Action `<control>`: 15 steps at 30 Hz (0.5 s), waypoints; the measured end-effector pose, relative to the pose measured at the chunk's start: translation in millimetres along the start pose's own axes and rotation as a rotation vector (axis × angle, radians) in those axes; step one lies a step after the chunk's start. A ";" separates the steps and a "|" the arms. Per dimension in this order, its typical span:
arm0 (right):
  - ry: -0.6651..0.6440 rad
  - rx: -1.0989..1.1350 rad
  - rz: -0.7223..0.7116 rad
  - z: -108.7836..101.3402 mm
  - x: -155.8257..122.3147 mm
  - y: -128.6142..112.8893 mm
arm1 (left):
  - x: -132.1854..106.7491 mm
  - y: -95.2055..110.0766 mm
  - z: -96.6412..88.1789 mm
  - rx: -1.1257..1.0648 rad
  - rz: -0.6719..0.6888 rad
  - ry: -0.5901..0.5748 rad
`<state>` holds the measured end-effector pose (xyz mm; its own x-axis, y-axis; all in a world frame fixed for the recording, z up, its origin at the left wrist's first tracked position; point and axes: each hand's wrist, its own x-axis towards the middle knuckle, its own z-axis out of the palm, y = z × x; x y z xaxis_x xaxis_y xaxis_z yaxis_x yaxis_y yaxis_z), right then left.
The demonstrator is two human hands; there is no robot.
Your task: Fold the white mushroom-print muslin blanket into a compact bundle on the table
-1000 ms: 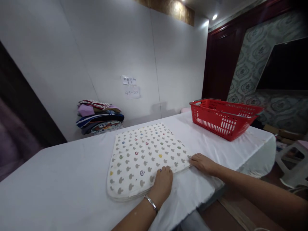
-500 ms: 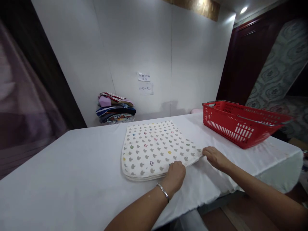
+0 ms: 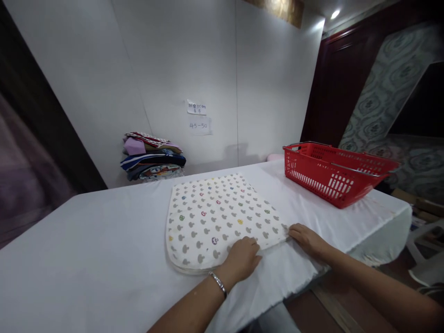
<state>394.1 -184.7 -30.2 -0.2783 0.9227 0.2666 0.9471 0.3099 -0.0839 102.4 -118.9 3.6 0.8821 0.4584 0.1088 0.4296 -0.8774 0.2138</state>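
A white folded cloth (image 3: 222, 215) printed with grey and coloured mushrooms lies on the white-covered table, several layers thick at its rounded near left corner. My left hand (image 3: 241, 260), with a silver bracelet on the wrist, is on the cloth's near edge, fingers curled over the top and thumb on the near side. At the near right corner, my right hand (image 3: 307, 238) pinches the cloth between thumb and fingers. That corner lies low, at the table surface. My fingers partly hide the edge beneath them.
A red plastic basket (image 3: 333, 173) with metal handles stands at the table's right. Behind the far edge is a pile of folded fabrics (image 3: 152, 157) against the white wall, left of paper notes (image 3: 199, 125). The white table (image 3: 114, 245) has its near edge below my hands.
My right hand has lowered the corner of the cloth to the table. My left hand has slid a little along the near edge and lies flatter. The view has shifted slightly right.
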 end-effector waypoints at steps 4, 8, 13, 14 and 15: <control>0.002 0.041 0.007 -4.0 -1.7 -2.5 | 3.3 -5.1 7.4 -0.087 0.149 0.003; -0.048 0.094 -0.005 -21.5 7.2 -4.4 | -0.5 -5.4 16.8 -0.162 0.206 -0.084; 0.098 0.195 0.123 -28.7 62.6 4.2 | -5.6 -7.7 15.7 -0.209 0.205 -0.079; 0.123 0.204 0.140 -25.6 80.3 7.1 | -5.8 -8.3 16.0 -0.216 0.205 -0.081; 0.130 0.203 0.159 -21.4 99.6 10.1 | -5.5 -9.0 16.8 -0.227 0.207 -0.087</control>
<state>379.4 -94.6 16.1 -0.0934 0.9303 0.3547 0.9221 0.2152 -0.3217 96.9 -115.9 -15.3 0.9636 0.2513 0.0908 0.1941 -0.8919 0.4084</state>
